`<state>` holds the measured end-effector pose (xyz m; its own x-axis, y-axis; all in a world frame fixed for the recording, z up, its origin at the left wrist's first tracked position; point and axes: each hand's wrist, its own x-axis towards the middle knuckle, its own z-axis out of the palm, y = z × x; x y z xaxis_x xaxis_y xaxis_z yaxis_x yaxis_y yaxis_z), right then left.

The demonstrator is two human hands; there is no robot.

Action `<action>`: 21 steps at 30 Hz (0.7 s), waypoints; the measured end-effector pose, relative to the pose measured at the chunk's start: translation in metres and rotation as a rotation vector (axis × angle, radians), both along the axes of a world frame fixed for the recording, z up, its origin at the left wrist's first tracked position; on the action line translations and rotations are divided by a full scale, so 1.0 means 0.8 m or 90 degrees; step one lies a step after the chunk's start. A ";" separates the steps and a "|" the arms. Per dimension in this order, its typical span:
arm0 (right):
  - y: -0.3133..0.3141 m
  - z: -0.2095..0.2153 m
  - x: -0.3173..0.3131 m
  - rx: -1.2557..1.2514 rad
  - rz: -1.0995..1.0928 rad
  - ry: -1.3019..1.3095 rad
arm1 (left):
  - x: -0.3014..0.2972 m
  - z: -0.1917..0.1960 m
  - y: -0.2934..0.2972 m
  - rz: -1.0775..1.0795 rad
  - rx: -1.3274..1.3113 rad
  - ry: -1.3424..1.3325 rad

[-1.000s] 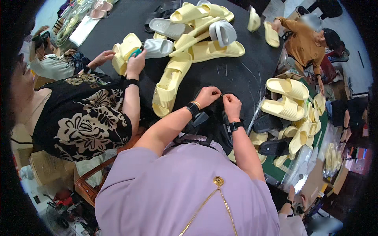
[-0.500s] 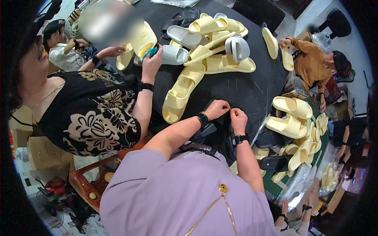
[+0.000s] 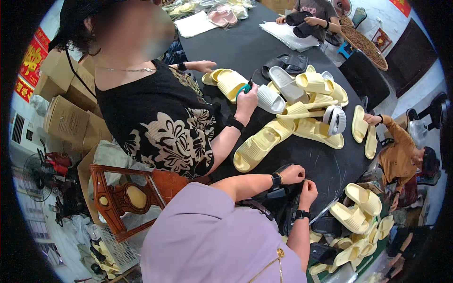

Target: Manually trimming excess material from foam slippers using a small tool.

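top: plain lilac
left sleeve: short, lilac
left wrist strap: black, boxy face
bracelet: thin, gold-toned
right wrist strap: black, boxy
pendant: round, gold
chain: gold

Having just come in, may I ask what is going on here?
The person's left hand and right hand are pinched close together at the black table; anything between them is too small to tell. To the left, a co-worker in black holds a teal tool. Yellow slippers and grey slippers lie piled on the table.
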<state>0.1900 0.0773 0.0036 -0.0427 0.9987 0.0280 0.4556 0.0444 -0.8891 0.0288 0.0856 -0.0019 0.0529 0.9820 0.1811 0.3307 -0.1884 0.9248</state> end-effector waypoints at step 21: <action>-0.017 0.018 -0.013 0.137 0.033 -0.190 | 0.008 -0.005 -0.007 -0.024 -0.019 0.013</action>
